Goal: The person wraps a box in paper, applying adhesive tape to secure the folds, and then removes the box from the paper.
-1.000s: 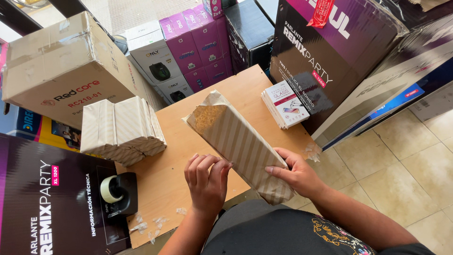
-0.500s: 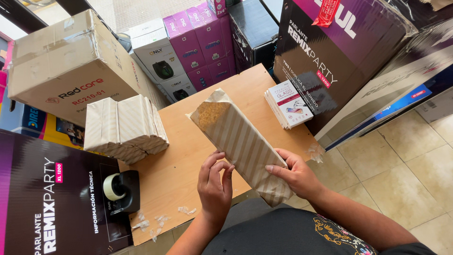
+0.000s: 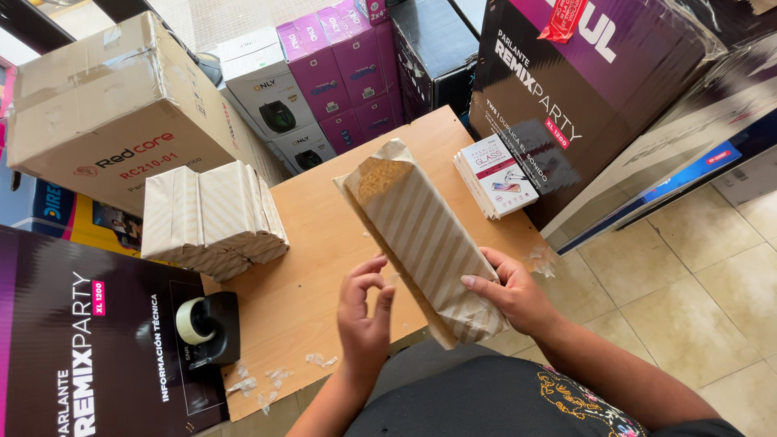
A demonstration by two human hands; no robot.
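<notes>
A stack of wrapped parcels (image 3: 212,218) sits at the wooden counter's (image 3: 312,279) left edge; a black tape dispenser (image 3: 207,325) lies nearer; a small white box (image 3: 498,176) rests on the right; a brown carton (image 3: 113,109) and purple boxes (image 3: 340,73) stand beyond.

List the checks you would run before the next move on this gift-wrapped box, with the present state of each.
1. Right hand grips the long striped wrapped box at its near end: ok.
2. Left hand is off the box, fingers curled beside it: ok; whether it holds a piece of tape: cannot tell.
3. Far end flap of the box folded shut: not ok, paper sticks up loose.
4. Tape dispenser within reach on the wooden table: ok.
5. Stack of wrapped packages lies apart from the box: ok.
6. Small white boxes sit clear of the work: ok.
</notes>
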